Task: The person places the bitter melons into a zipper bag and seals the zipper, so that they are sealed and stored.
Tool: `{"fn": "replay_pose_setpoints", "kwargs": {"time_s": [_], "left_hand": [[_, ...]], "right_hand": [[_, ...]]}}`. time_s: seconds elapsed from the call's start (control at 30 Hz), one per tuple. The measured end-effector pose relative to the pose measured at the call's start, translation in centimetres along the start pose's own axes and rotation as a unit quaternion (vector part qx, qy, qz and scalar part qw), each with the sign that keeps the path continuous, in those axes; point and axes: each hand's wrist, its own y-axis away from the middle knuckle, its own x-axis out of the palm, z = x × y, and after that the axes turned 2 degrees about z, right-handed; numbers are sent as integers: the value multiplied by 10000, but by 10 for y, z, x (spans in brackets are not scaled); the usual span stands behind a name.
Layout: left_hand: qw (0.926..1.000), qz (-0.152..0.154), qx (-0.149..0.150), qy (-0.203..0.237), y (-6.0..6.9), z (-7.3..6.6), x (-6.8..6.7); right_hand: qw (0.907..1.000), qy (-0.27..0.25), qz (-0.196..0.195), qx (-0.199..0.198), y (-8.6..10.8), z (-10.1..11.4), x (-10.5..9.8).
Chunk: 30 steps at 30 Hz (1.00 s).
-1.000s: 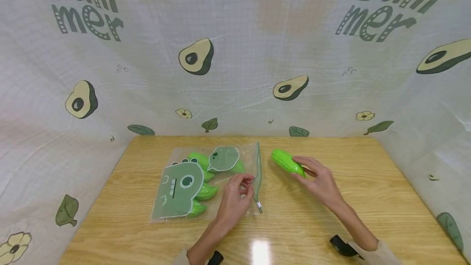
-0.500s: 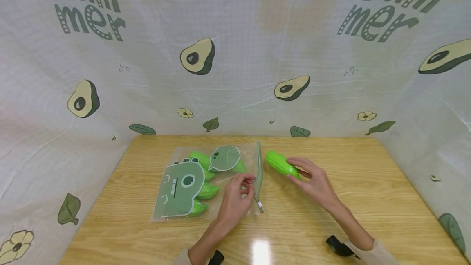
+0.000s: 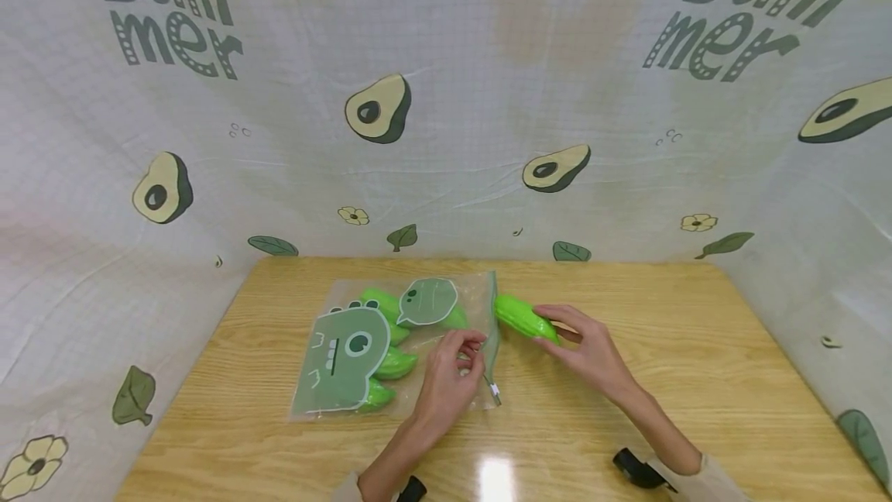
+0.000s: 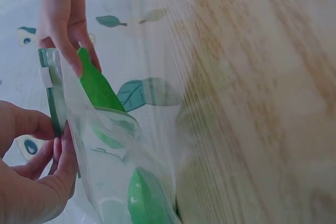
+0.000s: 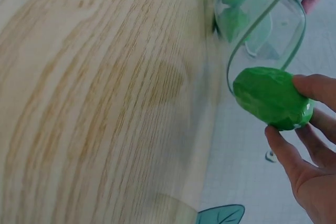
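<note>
A clear slider zip bag [image 3: 341, 390] with a green dinosaur print lies flat on the table. Several bright green vegetables [image 3: 396, 363] show through it. My left hand [image 3: 451, 382] pinches the upper lip of the bag's green-edged mouth, which gapes in the right wrist view. The white slider [image 4: 46, 77] sits at the mouth's near end. With thumb and fingertips, my right hand [image 3: 588, 351] grips a long green ridged vegetable [image 5: 270, 98], its kind unclear between cucumber and bitter melon. Its far end is at the bag's mouth; how far inside cannot be told.
The wooden table [image 3: 669, 331] stretches to the right of my right hand and in front of the bag. A pale cloth [image 3: 460, 115] printed with avocados and leaves encloses the table behind and at both sides.
My right hand has moved left with the green vegetable, from apart from the bag up to its mouth. My left hand has stayed at the bag's lip.
</note>
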Motion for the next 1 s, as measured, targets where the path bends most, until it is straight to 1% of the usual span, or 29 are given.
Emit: {"fn": "replay_pose_setpoints", "kwargs": {"time_s": [0.37,0.63,0.87,1.0], "left_hand": [[10000,4,7,-13,0,-1,-1],[10000,0,-16,5,-1,1,0],[9999,28,-32,-92,-1,2,0],[9998,67,11,-161,-1,1,0]], "right_hand": [[9992,-253,285,-85,-4,-1,7],[9981,-407,443,-90,-6,0,11],[9971,-537,539,-67,-8,-1,15],[9960,-647,608,-103,-10,-1,18]]}}
